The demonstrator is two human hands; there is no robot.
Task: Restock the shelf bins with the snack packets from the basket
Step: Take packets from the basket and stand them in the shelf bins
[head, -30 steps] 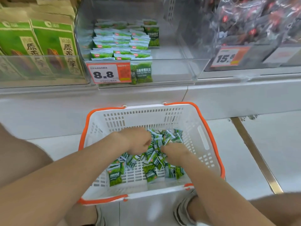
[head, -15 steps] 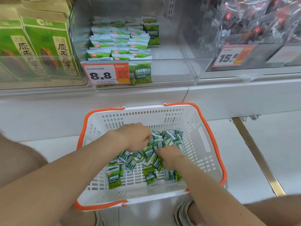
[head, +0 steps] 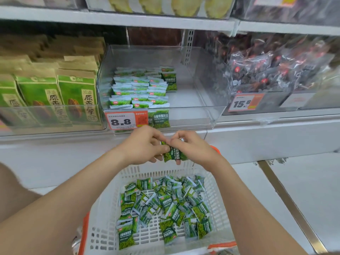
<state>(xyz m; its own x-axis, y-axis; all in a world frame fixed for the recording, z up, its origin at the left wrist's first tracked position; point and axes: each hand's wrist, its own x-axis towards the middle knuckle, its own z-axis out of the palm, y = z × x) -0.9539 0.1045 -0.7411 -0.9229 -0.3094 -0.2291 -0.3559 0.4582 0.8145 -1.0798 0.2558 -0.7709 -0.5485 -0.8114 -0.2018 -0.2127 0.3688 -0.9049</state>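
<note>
A white basket [head: 103, 234] with orange rim sits on the floor below me, holding several small green snack packets [head: 161, 201]. Above its far edge, my left hand [head: 143, 146] and my right hand [head: 191, 146] meet and together grip a small bunch of green packets [head: 173, 153]. Just beyond them stands a clear shelf bin [head: 206, 115] with an 8.8 price tag [head: 126, 121]. Rows of the same green packets [head: 139, 91] fill the bin's left half; its right half is bare.
Tall green and tan bags [head: 55, 96] fill the bin to the left. Dark plastic-wrapped packs [head: 276, 70] sit in the right bin behind a 15.8 tag [head: 242, 103]. A white shelf base [head: 257, 138] runs under the bins. A metal floor strip [head: 290, 205] lies at right.
Both hands rose out of the basket with a bunch of green packets and now hold it just under the bin's front. The view tilted up toward the shelves.
</note>
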